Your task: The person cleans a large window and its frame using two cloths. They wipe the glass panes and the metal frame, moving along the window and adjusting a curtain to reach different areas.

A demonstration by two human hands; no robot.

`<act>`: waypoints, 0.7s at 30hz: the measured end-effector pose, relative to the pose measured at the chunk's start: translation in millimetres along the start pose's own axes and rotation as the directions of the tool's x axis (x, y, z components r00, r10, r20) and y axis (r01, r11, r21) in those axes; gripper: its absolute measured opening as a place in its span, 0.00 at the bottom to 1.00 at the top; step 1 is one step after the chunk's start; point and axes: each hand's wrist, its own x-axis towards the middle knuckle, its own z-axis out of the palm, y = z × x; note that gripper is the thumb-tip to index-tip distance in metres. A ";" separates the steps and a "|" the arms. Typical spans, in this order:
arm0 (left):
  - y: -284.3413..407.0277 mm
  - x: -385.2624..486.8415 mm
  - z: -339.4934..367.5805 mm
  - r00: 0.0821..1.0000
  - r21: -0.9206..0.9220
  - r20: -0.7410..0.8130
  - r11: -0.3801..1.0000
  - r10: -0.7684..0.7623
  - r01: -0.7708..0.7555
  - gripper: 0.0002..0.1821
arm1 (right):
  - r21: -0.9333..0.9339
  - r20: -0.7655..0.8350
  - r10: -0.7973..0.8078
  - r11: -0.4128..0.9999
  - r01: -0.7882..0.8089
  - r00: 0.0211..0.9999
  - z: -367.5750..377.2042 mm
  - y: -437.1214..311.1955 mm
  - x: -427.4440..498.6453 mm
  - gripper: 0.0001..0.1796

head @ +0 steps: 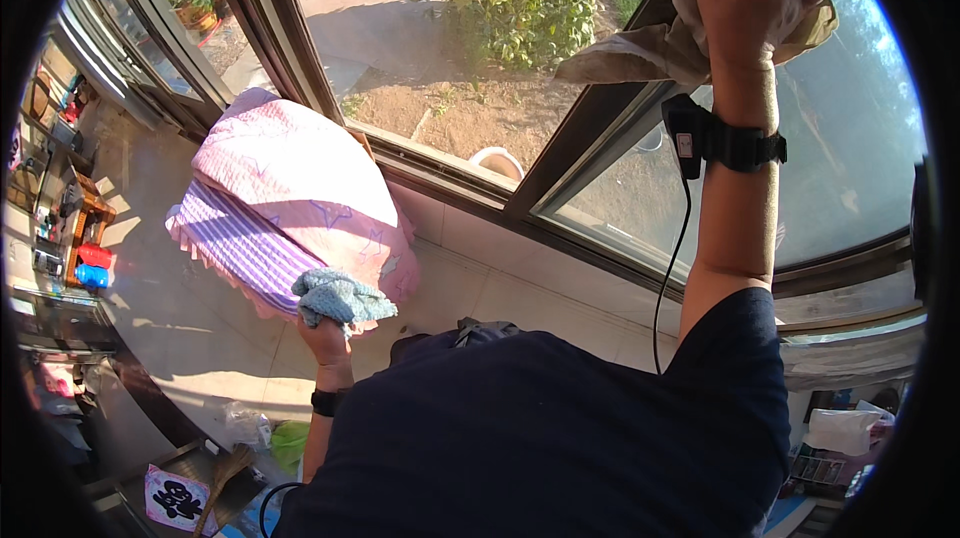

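My right hand (742, 9) is raised at the upper right, gripping a crumpled beige cloth (637, 54) against or close to the window. One corner of this cloth hangs out to the left, over the dark window frame (581, 129). Lower down on the left, my left hand (328, 343) holds a bunched blue-grey fluffy cloth (341, 298). That cloth overlaps the near edge of a pink and purple-striped quilt (300, 163), which is draped in a heap beside the window sill. What the quilt covers is hidden. A strap with a black device (684, 137) is on my right wrist.
A window pane (832, 140) spans the right side. A black cable (671, 268) runs down from the wrist device. Outside are a green bush (525, 5) and a white bucket (497, 161). Red and blue items (92, 275) sit at far left; a broom (221, 482) lies lower left.
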 end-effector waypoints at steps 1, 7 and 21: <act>-0.2 2.9 -5.2 0.999 0.000 0.025 1.000 -0.027 0.027 0.08 | -0.318 0.066 -0.140 0.935 0.154 0.988 -7.2 -10.5 -32.8 0.18; 2.1 15.6 -37.7 0.938 0.136 -0.168 0.935 -0.304 0.327 0.13 | 0.049 0.469 0.139 0.982 -0.182 0.872 -29.0 -80.3 -267.7 0.17; 32.2 53.3 -95.6 0.989 0.124 -0.070 0.983 -0.128 0.136 0.14 | -0.123 0.346 0.363 0.932 -0.342 0.865 -69.6 -136.8 -295.3 0.18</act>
